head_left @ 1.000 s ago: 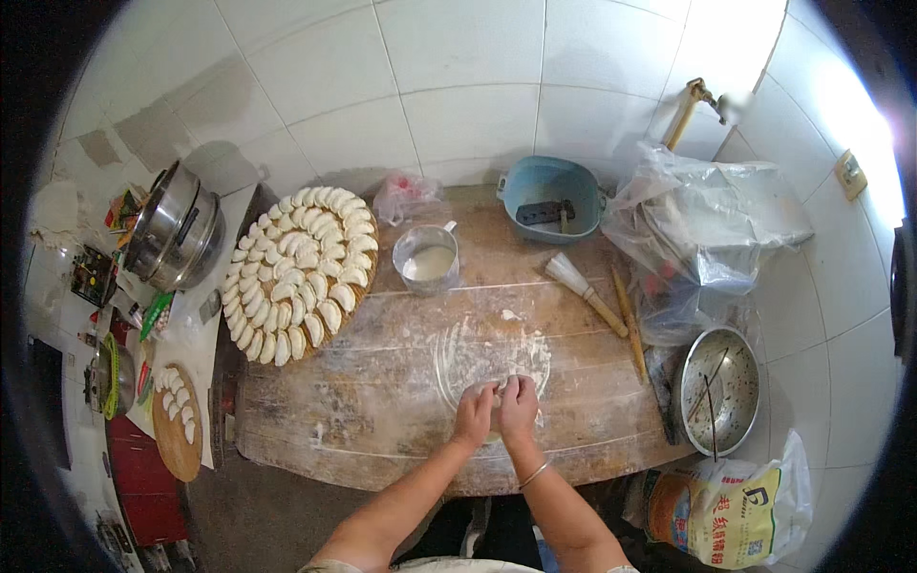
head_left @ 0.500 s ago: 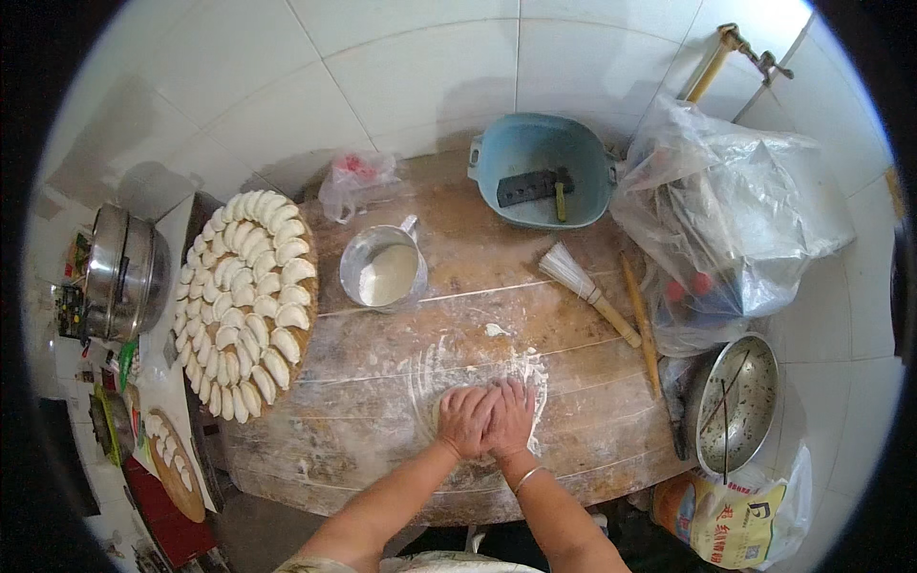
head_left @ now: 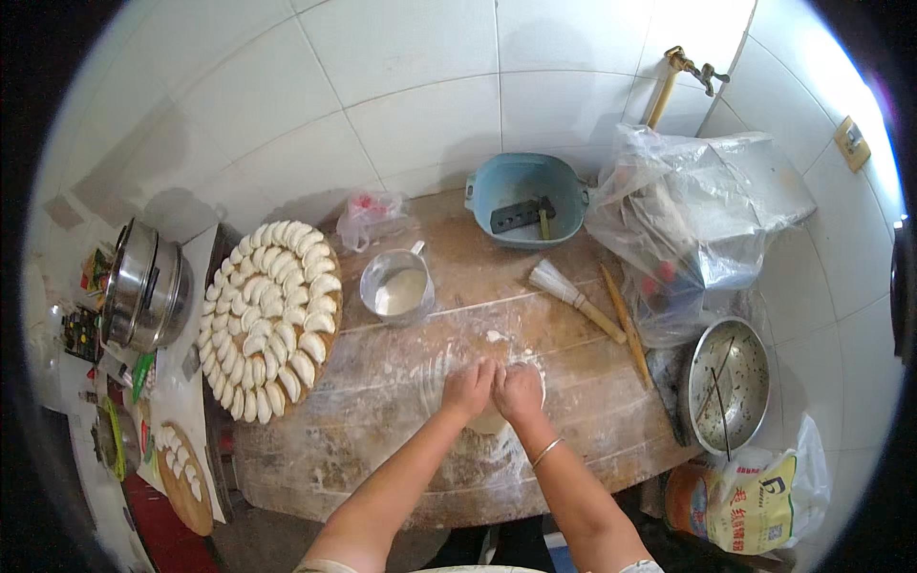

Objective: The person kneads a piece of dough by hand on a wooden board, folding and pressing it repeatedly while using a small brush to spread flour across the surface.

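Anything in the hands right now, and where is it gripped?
The left hand and right hand are curled side by side over the far part of the pale dough; their fingertips are hidden, so a firm hold cannot be told.

Kitchen interior, as I am observing it remotely. White tiled walls (head_left: 420,57) are rising behind a flour-dusted wooden worktable (head_left: 363,449); crescent-shaped dumplings (head_left: 312,347) are lying in rings at left; a tiered steel pot (head_left: 143,296) is standing beyond them; a tap (head_left: 683,62) is jutting out near the corner; chopsticks (head_left: 718,406) are resting in a steel bowl (head_left: 755,387) at right.
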Demonstrator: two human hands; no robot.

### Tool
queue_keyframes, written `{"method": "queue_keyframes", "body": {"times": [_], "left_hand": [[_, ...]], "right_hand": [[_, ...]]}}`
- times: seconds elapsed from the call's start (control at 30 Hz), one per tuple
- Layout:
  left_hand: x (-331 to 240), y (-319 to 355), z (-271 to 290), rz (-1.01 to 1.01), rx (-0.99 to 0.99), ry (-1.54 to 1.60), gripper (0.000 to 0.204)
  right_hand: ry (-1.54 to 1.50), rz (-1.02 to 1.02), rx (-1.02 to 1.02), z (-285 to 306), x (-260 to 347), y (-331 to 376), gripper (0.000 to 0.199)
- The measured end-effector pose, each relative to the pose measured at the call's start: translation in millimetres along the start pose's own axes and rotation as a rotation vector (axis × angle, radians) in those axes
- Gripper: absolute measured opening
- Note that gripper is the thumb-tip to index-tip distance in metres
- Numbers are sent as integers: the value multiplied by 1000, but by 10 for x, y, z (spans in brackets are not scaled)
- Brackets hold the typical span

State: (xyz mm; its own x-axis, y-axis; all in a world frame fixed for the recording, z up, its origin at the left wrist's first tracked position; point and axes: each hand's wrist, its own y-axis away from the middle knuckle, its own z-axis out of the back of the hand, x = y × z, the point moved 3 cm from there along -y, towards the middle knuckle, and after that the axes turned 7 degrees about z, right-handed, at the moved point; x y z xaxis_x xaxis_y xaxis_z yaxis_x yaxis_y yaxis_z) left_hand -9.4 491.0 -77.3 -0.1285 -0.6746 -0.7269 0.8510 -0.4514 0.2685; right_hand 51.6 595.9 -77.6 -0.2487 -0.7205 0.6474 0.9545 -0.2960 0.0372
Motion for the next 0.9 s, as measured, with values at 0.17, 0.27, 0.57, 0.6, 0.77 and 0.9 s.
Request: {"method": "queue_keyframes", "body": {"times": [0.17,0.27,0.57,0.6,0.77,0.9], "left_hand": [[84,815,-148,-121,-233,-83,41],[151,1170,-150,-394,-298,-187,38],[108,8,-204,-329,-203,-215,56],[78,-134,-195,-321,-243,-204,56],[148,-589,-277,-243,-360,-142,56],[183,-716,-283,-79,-397,-14,42]], "right_hand": [[-4,132,-239,-409,37,761,29],[78,153,-202,-536,55,1158,32],[150,-9,-245,-344,-183,190,36],[132,-37,-240,-292,-196,41,37],[29,47,-371,-208,-341,-360,38],[-128,56,-505,-178,-416,-497,30]]}}
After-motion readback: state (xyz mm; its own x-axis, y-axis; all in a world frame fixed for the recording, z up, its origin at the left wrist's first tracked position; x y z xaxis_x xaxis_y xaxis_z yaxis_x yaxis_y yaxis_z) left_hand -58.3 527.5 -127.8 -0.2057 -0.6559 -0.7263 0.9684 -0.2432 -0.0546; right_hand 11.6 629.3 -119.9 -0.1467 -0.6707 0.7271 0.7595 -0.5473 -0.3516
